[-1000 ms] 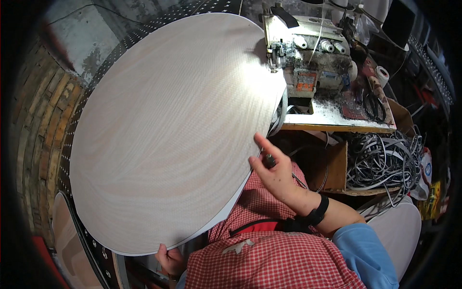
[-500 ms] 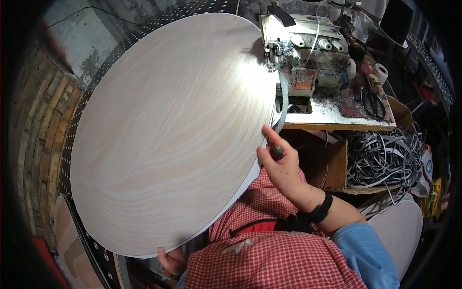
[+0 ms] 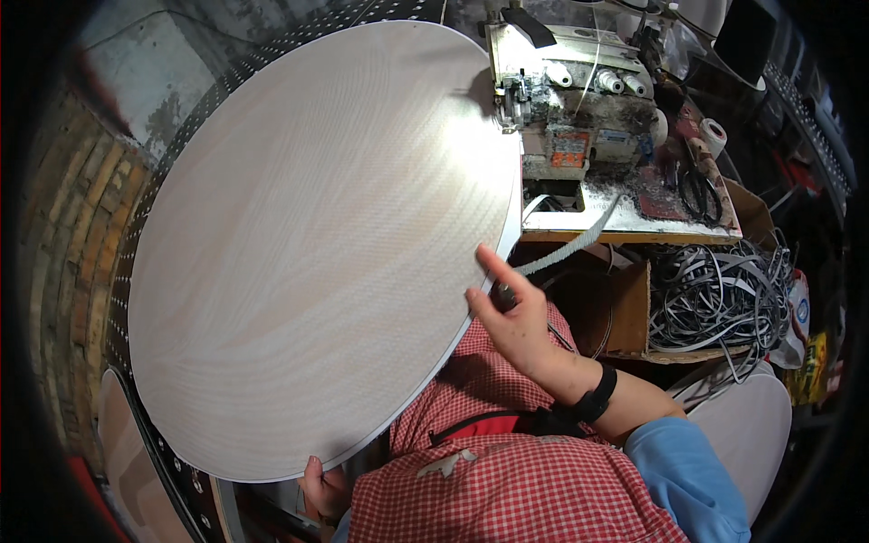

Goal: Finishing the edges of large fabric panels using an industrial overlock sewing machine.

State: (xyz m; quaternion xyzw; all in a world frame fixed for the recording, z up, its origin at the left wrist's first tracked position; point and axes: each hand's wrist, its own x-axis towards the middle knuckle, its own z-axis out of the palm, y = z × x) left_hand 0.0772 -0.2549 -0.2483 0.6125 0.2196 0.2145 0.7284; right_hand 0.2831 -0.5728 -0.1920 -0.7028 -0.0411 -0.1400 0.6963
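Note:
A large oval mat (image 3: 308,262), pale beige with faint wavy bands and a thin white edge, spreads before me, tilted, its far right rim at the sewing machine's needle area (image 3: 512,104). My right hand (image 3: 518,321) is at its right edge. Thumb and forefinger lie on the top face; the other fingers curl below, partly hidden. A small dark, shiny object (image 3: 505,295) shows between forefinger and palm; its kind is unclear. My left hand (image 3: 326,489) grips the near edge, thumb up, fingers mostly hidden beneath. A grey edging strip (image 3: 579,242) slants from beside my right hand toward the machine table.
The sewing machine (image 3: 579,100) stands on a white-topped table (image 3: 625,204) with black scissors (image 3: 699,195). Below its right side, a cardboard box (image 3: 629,312) holds tangled strips (image 3: 720,299). Another pale mat (image 3: 747,434) lies at lower right; a brick wall (image 3: 77,262) rises at left.
The grey strip, which hung along the mat's edge by the needle, now slants out to the right. My right hand has shifted slightly left and down; my left thumb has moved a little.

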